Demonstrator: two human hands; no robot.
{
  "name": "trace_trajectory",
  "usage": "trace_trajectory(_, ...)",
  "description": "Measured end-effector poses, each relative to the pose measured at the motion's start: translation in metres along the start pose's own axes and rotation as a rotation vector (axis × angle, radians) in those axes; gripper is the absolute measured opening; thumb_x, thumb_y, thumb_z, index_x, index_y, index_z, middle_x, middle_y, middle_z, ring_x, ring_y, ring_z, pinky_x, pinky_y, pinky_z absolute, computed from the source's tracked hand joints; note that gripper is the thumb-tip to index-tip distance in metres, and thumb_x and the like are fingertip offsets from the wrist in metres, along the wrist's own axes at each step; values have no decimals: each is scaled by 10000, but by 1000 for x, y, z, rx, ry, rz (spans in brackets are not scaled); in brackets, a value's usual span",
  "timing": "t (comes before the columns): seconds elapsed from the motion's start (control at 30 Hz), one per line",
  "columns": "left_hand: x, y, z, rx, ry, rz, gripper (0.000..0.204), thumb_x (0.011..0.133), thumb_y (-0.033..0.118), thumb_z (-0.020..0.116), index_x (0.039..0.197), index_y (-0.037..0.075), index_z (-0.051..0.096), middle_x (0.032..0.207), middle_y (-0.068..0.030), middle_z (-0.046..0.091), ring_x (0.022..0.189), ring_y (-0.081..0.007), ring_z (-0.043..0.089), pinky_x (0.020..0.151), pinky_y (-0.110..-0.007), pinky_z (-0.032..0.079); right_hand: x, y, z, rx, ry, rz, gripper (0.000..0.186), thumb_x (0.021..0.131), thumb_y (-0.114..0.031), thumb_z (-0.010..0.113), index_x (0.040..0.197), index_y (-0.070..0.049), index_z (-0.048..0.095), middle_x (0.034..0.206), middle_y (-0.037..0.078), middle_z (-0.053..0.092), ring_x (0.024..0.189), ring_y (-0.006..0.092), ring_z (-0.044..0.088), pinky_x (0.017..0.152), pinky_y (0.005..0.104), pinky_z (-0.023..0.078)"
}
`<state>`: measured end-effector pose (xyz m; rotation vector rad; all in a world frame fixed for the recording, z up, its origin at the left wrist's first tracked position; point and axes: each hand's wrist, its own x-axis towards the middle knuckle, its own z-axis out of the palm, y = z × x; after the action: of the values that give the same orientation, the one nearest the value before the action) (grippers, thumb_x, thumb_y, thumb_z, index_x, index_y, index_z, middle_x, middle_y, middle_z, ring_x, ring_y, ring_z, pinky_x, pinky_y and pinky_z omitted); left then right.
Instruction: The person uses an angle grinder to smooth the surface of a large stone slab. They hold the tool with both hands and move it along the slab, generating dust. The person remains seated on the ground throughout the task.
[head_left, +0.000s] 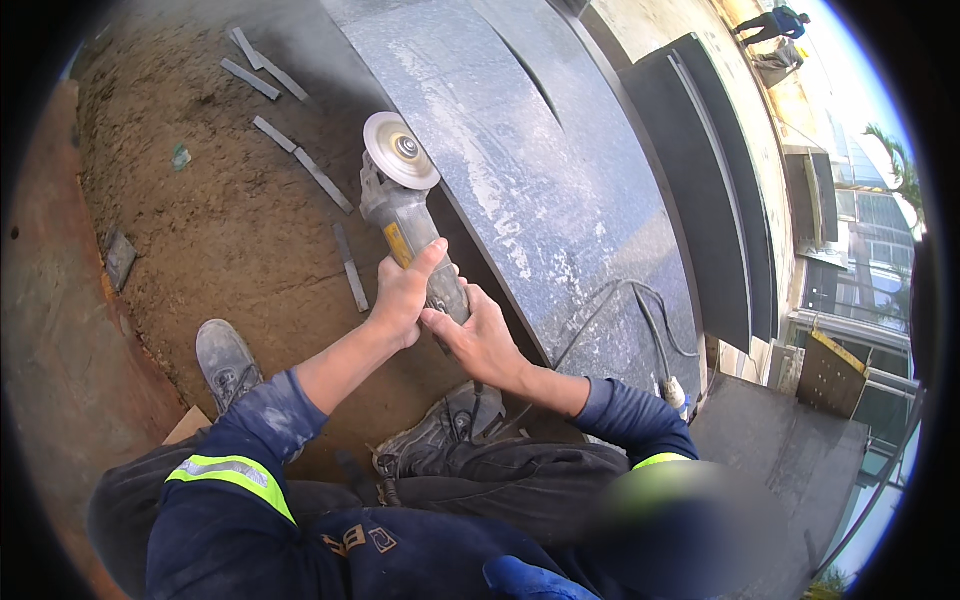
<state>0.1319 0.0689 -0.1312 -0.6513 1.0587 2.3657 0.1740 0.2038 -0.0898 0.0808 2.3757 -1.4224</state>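
An angle grinder (402, 215) with a grey body and a yellow label is gripped in both my hands. My left hand (400, 300) is wrapped round the middle of its body, thumb lying along the top. My right hand (485, 340) closes on the rear end, from which a cord seems to hang. The pale round disc (393, 148) at the front is at the left edge of a large dark stone slab (590, 215), which carries whitish dust. Whether the disc touches the slab's edge I cannot tell. Grey dust hangs in the air beyond it.
Narrow stone offcuts (318, 180) lie on the dirt ground (240, 235) to the left. A black cable (640, 290) loops over the slab, with a white connector (674, 392) at its end. More dark slabs (690, 190) lean at the right. Two people (775, 40) are far off.
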Motion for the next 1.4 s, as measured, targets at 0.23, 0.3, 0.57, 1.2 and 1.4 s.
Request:
trace_trajectory(0.23, 7, 9, -4, 7, 0, -23, 454, 916, 405, 743, 1047, -1, 588, 909, -139, 669, 793, -246, 718, 729, -403, 615, 6, -8, 2, 11, -29, 66, 439, 936, -301, 750, 1093, 67, 570, 924, 99, 653, 850, 132, 611, 726, 317, 504)
trace_trajectory(0.3, 2, 5, -2, 2, 17, -22, 443, 919, 397, 742, 1050, 2, 589, 907, -136, 667, 790, -246, 717, 727, -402, 616, 4, -7, 2, 16, -26, 69, 445, 935, -302, 752, 1098, 68, 567, 942, 109, 655, 870, 142, 619, 742, 319, 507)
trace_trajectory(0.57, -33, -41, 6, -20, 18, 16, 357, 924, 317, 741, 1062, 24, 589, 904, -112, 664, 793, -227, 707, 700, -386, 604, -47, 11, -10, -28, -69, 110, 612, 923, -334, 754, 1290, 85, 499, 1108, 214, 672, 1050, 284, 668, 899, 401, 518)
trace_trajectory(1.2, -31, -42, 8, -28, 10, 6, 357, 921, 331, 741, 1046, 31, 592, 907, -110, 662, 796, -228, 703, 721, -390, 598, -47, 10, -14, 11, -64, 77, 628, 919, -319, 751, 1290, 111, 484, 1097, 259, 681, 1060, 318, 696, 889, 407, 530)
trace_trajectory(1.4, -22, -34, 6, -27, 7, 3, 397, 908, 363, 751, 1039, 23, 593, 918, -118, 663, 808, -234, 706, 731, -395, 602, -36, 5, -13, -14, -59, 91, 622, 918, -331, 748, 1279, 109, 498, 1096, 262, 681, 1065, 340, 695, 883, 418, 530)
